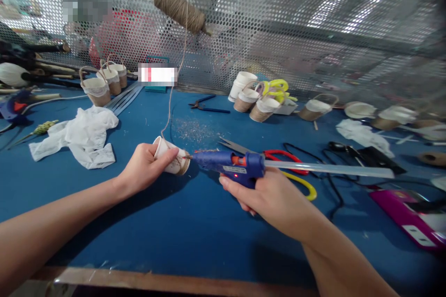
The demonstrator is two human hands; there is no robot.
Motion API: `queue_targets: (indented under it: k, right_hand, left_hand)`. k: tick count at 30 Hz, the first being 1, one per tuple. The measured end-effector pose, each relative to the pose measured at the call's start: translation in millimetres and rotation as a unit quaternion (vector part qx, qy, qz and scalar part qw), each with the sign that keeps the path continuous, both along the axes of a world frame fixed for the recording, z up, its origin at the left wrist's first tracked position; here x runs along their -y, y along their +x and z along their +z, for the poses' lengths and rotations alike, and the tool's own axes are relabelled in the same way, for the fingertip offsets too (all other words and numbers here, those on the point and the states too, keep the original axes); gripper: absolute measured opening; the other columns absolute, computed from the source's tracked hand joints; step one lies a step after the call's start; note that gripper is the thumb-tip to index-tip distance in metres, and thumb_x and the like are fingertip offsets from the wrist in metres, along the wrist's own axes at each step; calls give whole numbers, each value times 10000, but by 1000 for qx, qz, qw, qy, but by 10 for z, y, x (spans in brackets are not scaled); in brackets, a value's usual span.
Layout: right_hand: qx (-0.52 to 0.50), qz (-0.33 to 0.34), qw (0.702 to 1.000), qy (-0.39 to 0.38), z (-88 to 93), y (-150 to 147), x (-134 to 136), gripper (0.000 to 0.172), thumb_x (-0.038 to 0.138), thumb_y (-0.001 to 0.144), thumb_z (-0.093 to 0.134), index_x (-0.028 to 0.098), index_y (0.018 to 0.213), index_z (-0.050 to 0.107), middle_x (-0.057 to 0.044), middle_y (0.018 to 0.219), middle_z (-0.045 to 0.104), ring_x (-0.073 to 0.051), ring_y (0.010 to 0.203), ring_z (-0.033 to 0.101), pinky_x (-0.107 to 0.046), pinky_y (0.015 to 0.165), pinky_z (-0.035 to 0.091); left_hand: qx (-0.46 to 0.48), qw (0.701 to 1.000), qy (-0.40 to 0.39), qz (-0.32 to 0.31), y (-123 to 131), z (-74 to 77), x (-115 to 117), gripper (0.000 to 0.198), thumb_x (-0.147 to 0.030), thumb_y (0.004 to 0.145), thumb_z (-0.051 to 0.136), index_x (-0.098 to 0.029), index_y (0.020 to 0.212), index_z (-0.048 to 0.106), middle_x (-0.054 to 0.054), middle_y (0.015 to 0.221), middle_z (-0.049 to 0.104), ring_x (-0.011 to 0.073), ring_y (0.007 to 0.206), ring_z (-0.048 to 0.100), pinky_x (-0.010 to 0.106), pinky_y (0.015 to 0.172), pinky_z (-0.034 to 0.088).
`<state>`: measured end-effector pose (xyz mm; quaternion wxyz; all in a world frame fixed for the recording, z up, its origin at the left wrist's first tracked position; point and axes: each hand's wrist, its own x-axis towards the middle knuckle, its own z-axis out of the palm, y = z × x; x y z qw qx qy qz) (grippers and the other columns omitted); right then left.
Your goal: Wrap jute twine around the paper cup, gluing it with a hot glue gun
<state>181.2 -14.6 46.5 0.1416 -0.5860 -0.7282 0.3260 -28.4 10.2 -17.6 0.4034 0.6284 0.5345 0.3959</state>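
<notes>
My left hand (144,164) is closed around a small white paper cup (171,160), tilted on its side above the table. Twine (169,106) runs from the cup up to a spool of brown twine (179,8) on the mesh wall. In my right hand (268,190) is a blue hot glue gun (228,164), its red light lit. A long clear glue stick (331,168) sticks out of its back end. The gun's nozzle is at the cup's side, near its base; whether it touches is hard to tell.
Scissors (285,155) with red and yellow handles lie behind my right hand. Pliers (209,104), twine-wrapped cups (264,109) and white lace (78,134) are spread about. Black cables and a purple power strip (404,216) lie at right; another glue gun (16,106) is at far left.
</notes>
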Motion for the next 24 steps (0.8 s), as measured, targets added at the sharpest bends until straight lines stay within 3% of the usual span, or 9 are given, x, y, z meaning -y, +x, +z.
queue_targets:
  k: [8, 14, 24]
  right_hand:
    - [9, -11, 1000, 12, 19, -25, 3, 144, 327, 751, 517, 194, 720, 563, 85, 315, 423, -86, 294, 433, -187, 369, 378]
    - [6, -1, 1000, 4, 12, -15, 7, 225, 345, 749, 507, 209, 570, 505, 61, 333, 437, -95, 336, 459, -193, 400, 416]
    - [16, 0, 1000, 12, -7, -4, 23, 306, 353, 745, 504, 217, 479, 438, 50, 340, 438, -101, 353, 464, -210, 422, 420]
  left_hand:
    - [4, 1000, 4, -5, 3, -8, -8, 379, -401, 772, 484, -82, 736, 686, 81, 701, 688, 146, 593, 571, 213, 528, 431]
    - [6, 1000, 4, -2, 9, -1, 4, 372, -400, 776, 488, -98, 697, 692, 70, 685, 695, 148, 594, 584, 207, 523, 429]
    - [18, 1000, 6, -3, 13, 19, 12, 330, -366, 777, 498, -116, 679, 689, 56, 724, 713, 149, 615, 607, 193, 499, 428]
